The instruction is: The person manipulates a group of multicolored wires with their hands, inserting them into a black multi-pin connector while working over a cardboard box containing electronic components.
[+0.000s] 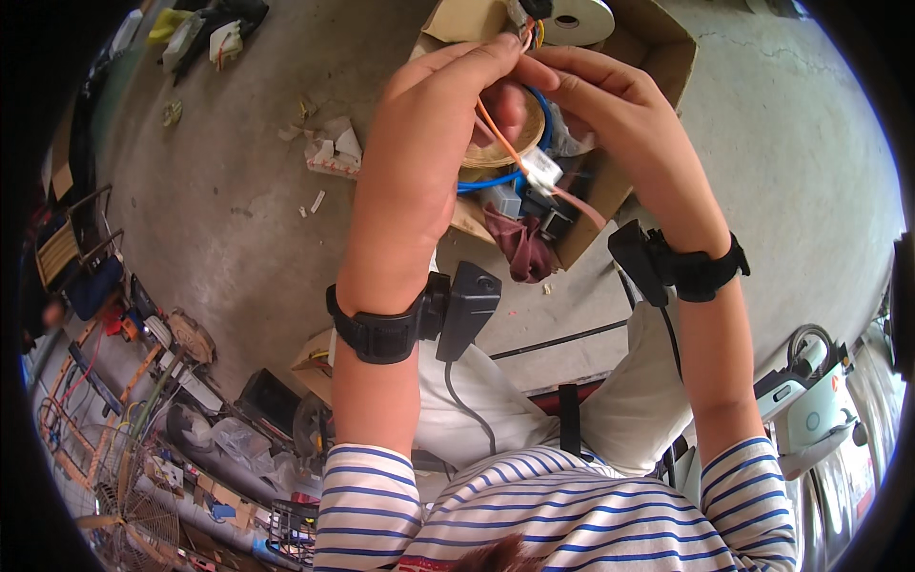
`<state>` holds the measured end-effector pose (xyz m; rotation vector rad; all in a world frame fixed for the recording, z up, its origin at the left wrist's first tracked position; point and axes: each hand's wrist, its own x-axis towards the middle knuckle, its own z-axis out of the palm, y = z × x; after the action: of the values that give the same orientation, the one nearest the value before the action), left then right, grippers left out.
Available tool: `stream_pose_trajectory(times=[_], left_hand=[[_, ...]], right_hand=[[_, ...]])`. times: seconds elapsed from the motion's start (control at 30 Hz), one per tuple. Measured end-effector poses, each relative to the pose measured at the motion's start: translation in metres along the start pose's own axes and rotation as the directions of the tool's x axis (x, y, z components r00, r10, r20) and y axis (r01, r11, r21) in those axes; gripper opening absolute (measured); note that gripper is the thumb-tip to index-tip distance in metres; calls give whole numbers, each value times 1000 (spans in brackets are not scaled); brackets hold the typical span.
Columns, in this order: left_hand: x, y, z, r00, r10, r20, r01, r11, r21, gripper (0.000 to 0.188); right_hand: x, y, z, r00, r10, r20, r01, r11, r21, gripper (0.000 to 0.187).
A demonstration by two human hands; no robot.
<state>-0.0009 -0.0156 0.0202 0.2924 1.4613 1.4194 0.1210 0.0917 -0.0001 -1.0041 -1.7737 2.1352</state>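
My left hand [443,81] pinches thin wires [528,36] at twelve o'clock; a loose pinch could let them slip. Below, the orange strand [498,129] could snag on the blue cable [491,184] if tugged. My right hand [605,91] meets them there, but whether it grips I cannot tell. The carton's [664,57] edge at one o'clock could block a wide swing; open floor [791,124] spreads at two.

At 12 o'clock, an orange wire [498,126] is partly hidden by the left hand [443,84]; a white spool [593,25] and cardboard box [660,59] are cropped above.
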Motion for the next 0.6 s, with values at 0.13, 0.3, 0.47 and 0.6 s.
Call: stream_pose_trajectory(times=[0.13,0.3,0.47,0.6], left_hand=[[0,-1,-1,995,-82,47,88,986,-143,29],[-4,4,-3,970,-109,216,112,994,-3,34],[-4,0,4,975,-113,191,98,991,89,32],[1,-9,-2,962,-117,248,38,952,304,29]], right_hand=[[6,16,-9,954,-295,55,299,917,-264,30],[0,5,-7,985,-170,20,171,981,-87,27],[-2,-2,-11,996,68,62,-79,979,189,26],[1,-2,-14,995,45,86,-57,989,136,29]])
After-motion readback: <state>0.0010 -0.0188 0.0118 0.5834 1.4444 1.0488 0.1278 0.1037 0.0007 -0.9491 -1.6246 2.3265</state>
